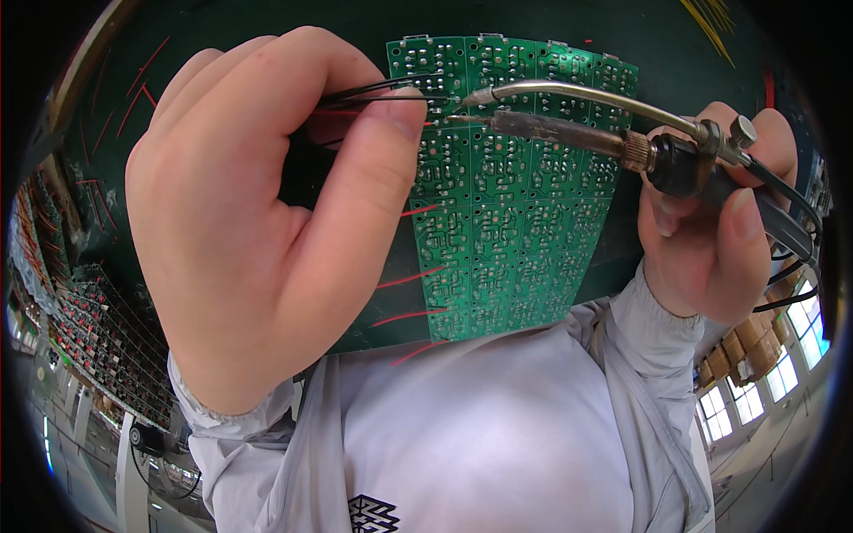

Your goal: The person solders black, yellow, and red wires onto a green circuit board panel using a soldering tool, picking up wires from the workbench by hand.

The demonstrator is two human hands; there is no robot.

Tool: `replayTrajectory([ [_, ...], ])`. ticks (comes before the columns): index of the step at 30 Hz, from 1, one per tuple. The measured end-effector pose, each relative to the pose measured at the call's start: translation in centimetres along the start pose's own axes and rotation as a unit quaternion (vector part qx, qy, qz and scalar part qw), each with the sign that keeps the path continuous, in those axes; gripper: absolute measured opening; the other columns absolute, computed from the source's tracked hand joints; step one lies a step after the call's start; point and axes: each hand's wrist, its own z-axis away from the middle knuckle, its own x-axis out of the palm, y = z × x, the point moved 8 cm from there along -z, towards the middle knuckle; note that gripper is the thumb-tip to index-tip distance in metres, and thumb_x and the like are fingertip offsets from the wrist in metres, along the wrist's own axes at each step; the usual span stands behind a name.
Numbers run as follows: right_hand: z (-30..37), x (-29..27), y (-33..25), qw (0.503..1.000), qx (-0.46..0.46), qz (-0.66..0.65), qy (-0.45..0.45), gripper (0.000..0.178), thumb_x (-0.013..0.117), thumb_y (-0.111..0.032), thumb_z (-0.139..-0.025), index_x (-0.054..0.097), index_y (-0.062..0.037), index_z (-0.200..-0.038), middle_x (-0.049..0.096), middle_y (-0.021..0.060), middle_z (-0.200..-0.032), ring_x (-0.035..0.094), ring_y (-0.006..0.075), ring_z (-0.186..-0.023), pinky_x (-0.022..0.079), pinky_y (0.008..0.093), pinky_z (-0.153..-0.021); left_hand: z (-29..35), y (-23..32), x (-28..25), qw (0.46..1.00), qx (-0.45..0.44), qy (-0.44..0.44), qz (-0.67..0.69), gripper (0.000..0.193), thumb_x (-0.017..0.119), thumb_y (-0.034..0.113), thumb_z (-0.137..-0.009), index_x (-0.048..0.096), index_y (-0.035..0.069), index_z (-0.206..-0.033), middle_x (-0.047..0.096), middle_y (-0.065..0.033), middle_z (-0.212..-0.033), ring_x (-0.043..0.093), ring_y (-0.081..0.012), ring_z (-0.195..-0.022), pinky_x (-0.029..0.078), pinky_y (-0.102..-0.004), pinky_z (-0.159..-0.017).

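Note:
A green circuit board panel (506,231), divided into rows of small boards, lies on the dark green work surface. My left hand (267,178) is closed in a pinch on several thin black wires (382,87), whose ends reach the panel's upper left part. In my right hand (711,231) is a soldering iron (560,133) with a curved metal solder feed tube (577,91) clamped along it. Both the iron's tip and the tube's end point left, close to the wire ends. Several short red wires (410,277) stick out from the panel's left edge.
Loose red wire pieces (133,102) lie on the work surface at the left. Yellow wires (709,27) are at the far right. Stacked boards with red parts (107,338) stand at the left. A black cable (786,191) trails from the iron.

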Motion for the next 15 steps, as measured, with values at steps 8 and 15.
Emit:
replayTrajectory([
  [8, -0.1, -0.4, 0.2, 1.0, 0.009, -0.001, -0.01, 0.023, 0.06, -0.02, -0.09, 0.041, -0.0086, -0.099, 0.049, 0.0108, -0.083, 0.043, 0.0118, -0.061, 0.037, 0.0233, -0.052, -0.5, -0.9, 0.4, 0.997, -0.02, -0.041, 0.057, 0.013, 0.067, -0.002, -0.085, 0.061, -0.003, -0.096, 0.059, -0.0066, -0.086, 0.054, -0.0133, -0.077, 0.043, -0.0232, -0.073],
  [15, 0.2, -0.6, 0.5, 0.999, 0.024, -0.021, 0.029, 0.023, 0.059, -0.019, -0.089, 0.041, -0.0091, -0.098, 0.049, 0.0108, -0.084, 0.044, 0.0124, -0.063, 0.037, 0.0241, -0.054, 0.1, -0.8, -0.6, 0.997, 0.053, 0.02, 0.061, 0.017, 0.07, -0.007, -0.078, 0.063, -0.002, -0.093, 0.062, -0.0067, -0.085, 0.059, -0.0158, -0.077, 0.046, -0.0246, -0.069],
])
